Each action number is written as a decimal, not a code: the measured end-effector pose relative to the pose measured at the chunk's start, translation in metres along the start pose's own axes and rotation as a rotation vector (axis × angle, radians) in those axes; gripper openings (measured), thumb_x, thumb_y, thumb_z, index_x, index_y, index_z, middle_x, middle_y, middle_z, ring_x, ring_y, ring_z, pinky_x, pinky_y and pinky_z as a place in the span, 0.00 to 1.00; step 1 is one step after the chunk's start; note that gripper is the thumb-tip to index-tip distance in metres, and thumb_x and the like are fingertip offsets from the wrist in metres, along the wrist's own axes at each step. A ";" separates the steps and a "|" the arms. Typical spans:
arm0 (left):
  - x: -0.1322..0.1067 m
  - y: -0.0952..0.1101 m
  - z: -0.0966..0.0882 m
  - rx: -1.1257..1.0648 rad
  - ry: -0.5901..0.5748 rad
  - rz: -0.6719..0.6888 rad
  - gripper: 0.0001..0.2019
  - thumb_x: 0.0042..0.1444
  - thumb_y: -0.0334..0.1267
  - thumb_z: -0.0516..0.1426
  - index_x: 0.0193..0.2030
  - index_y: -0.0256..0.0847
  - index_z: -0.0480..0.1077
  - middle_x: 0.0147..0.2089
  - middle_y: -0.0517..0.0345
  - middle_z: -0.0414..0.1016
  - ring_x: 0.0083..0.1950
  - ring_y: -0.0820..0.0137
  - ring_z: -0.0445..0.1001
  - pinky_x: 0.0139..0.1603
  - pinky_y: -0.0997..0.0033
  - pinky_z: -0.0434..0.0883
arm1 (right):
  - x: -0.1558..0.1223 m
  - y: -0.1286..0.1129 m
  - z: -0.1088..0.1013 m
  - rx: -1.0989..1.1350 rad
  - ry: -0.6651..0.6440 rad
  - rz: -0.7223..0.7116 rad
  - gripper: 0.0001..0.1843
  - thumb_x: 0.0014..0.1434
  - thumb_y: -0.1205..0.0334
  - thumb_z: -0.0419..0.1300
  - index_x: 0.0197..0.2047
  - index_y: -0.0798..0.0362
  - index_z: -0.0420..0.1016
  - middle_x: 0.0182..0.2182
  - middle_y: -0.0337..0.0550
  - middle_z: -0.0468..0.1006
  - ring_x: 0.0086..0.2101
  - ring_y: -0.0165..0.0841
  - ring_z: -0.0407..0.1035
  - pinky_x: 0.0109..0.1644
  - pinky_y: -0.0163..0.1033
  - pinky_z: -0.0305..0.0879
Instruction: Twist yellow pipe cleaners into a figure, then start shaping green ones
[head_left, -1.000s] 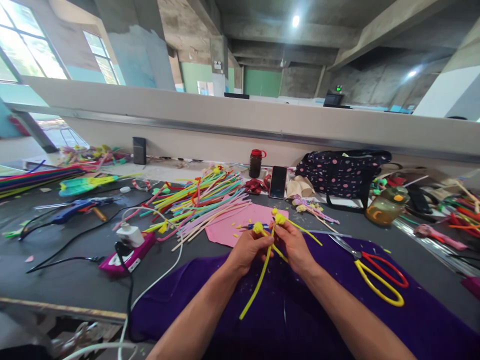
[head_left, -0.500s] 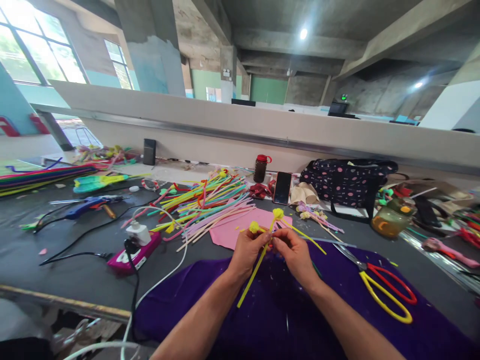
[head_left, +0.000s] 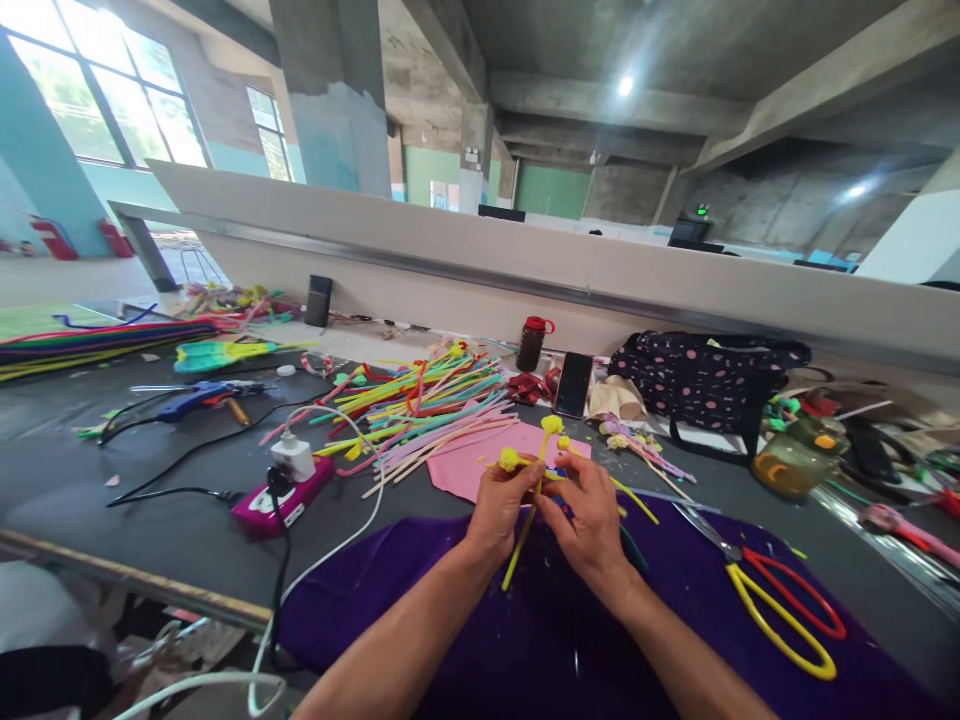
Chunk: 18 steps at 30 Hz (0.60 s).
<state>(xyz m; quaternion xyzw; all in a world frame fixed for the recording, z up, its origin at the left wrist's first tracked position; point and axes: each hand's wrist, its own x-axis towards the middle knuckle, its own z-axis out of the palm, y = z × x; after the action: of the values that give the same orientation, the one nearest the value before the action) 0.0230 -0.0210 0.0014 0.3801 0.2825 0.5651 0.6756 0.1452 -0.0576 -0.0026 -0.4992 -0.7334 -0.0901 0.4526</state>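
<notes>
My left hand [head_left: 501,508] is closed in a pinch on yellow pipe cleaners, whose fuzzy ball [head_left: 552,425] stands above the fingertips. A second yellow ball [head_left: 509,459] sits by the left index finger. Below the hands, a yellow stem [head_left: 517,555] slants down over the purple cloth [head_left: 450,640]. My right hand [head_left: 589,515] meets the left at the stems, thumb and index finger bent around a short yellow piece; its exact grip is partly hidden. Another yellow pipe cleaner [head_left: 636,500] sticks out past the right hand. Behind the hands lies a pink sheet [head_left: 465,465].
Scissors [head_left: 780,610] with red and yellow handles lie to the right. Coloured pipe cleaners [head_left: 427,400] are heaped beyond my left hand. A magenta power strip [head_left: 259,512], cords and a blue glue gun [head_left: 195,398] occupy the left. A phone [head_left: 573,384], bottle [head_left: 531,345] and bag [head_left: 697,380] stand behind.
My right thumb and index finger have moved farther apart, with a yellow piece now showing between them. The stem's lower end has swung right. The whole view has shifted slightly.
</notes>
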 end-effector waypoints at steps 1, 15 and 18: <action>0.000 -0.001 0.001 -0.010 0.008 -0.002 0.09 0.40 0.38 0.63 0.27 0.36 0.70 0.25 0.61 0.70 0.28 0.75 0.68 0.28 0.77 0.64 | 0.000 0.001 0.002 -0.021 -0.001 -0.002 0.06 0.52 0.60 0.58 0.32 0.50 0.75 0.44 0.47 0.67 0.47 0.41 0.60 0.50 0.49 0.56; 0.002 -0.010 -0.002 -0.030 0.004 -0.001 0.09 0.42 0.38 0.62 0.30 0.36 0.72 0.29 0.59 0.71 0.30 0.75 0.68 0.30 0.77 0.65 | -0.001 -0.001 0.009 0.038 0.026 -0.008 0.05 0.51 0.66 0.57 0.28 0.51 0.74 0.42 0.46 0.69 0.43 0.39 0.63 0.47 0.47 0.58; 0.001 -0.008 -0.002 -0.026 0.032 -0.027 0.10 0.41 0.39 0.63 0.30 0.36 0.72 0.28 0.60 0.71 0.29 0.75 0.68 0.28 0.77 0.64 | -0.003 -0.001 0.009 0.020 0.012 -0.006 0.04 0.50 0.66 0.57 0.28 0.51 0.74 0.42 0.46 0.69 0.43 0.38 0.63 0.47 0.47 0.58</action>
<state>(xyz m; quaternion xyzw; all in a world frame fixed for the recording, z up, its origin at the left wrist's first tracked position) 0.0263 -0.0201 -0.0061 0.3583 0.2913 0.5655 0.6834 0.1398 -0.0543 -0.0095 -0.4918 -0.7329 -0.0870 0.4620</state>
